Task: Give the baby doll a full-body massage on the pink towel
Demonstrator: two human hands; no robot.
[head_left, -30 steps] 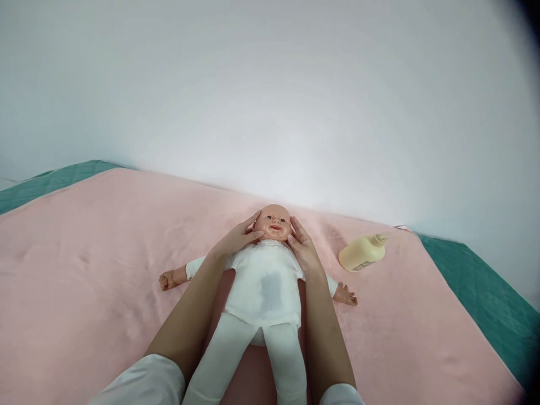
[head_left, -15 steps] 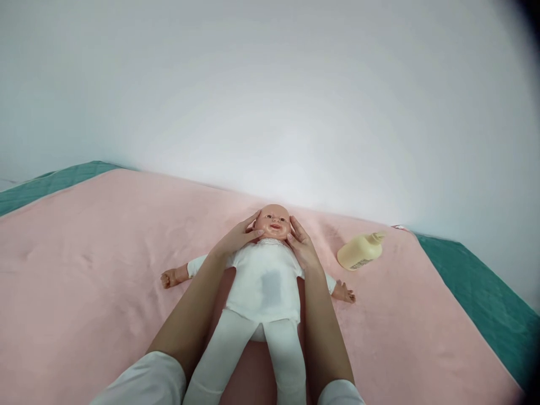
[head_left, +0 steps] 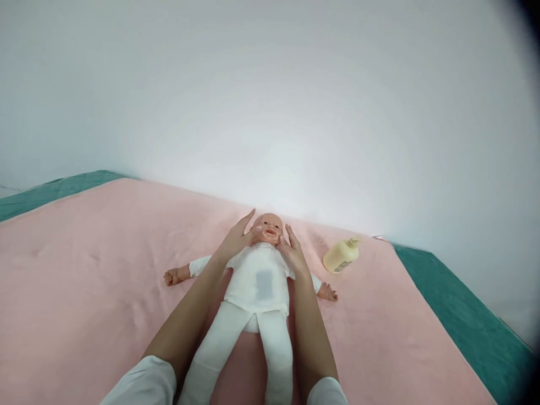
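A baby doll (head_left: 244, 287) lies on its back, its head at the far end and its arms spread. Its body is white cloth with a grey patch on the belly; the head and hands are skin-toned. My left hand (head_left: 238, 239) is at the left side of the doll's head, thumb on the cheek and fingers stretched out. On the other side, my right hand (head_left: 294, 250) rests its thumb by the doll's cheek and jaw, fingers extended. Neither hand is closed around the head.
A pale yellow pump bottle (head_left: 340, 257) stands tilted-looking to the right of the doll. Beneath lies a pink sheet (head_left: 105, 270), with a green quilted cover (head_left: 447, 298) showing at both sides. A white wall (head_left: 270, 101) rises behind.
The view has shifted slightly, so the doll and bottle appear further left. My fingers have lifted a little away from the sides of the doll's head; the thumbs stay at the cheeks.
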